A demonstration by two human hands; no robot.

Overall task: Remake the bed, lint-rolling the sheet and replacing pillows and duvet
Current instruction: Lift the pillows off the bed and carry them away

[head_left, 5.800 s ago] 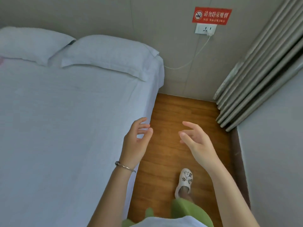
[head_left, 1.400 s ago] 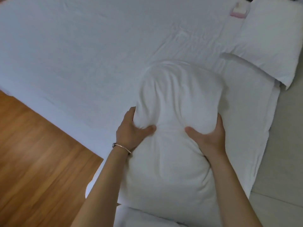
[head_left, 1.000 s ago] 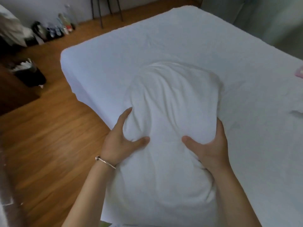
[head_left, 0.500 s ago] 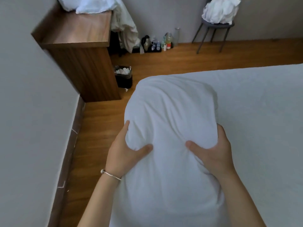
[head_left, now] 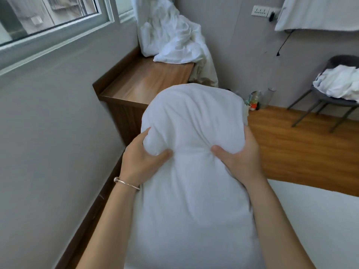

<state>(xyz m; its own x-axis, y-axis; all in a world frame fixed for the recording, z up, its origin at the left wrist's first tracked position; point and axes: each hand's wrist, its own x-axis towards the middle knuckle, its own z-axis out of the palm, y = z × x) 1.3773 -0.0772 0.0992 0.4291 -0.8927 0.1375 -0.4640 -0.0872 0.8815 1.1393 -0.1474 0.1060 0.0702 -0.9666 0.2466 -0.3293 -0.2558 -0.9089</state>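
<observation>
While I log the bed (head_left: 320, 220) at lower right, the pillow (head_left: 192, 171) hangs lengthwise between both hands, long axis pointing toward the worktop (head_left: 147, 80), left hand (head_left: 143, 160) and right hand (head_left: 239, 158) each pinching its flanks level.

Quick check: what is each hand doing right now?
Left hand: grips the white pillow, thumb pressed into its front.
Right hand: grips the same pillow on its other side.

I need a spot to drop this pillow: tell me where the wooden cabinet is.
The wooden cabinet stands ahead-left in the head view, under the window, just beyond the pillow, crumpled white bedding heaped on its far end.
</observation>
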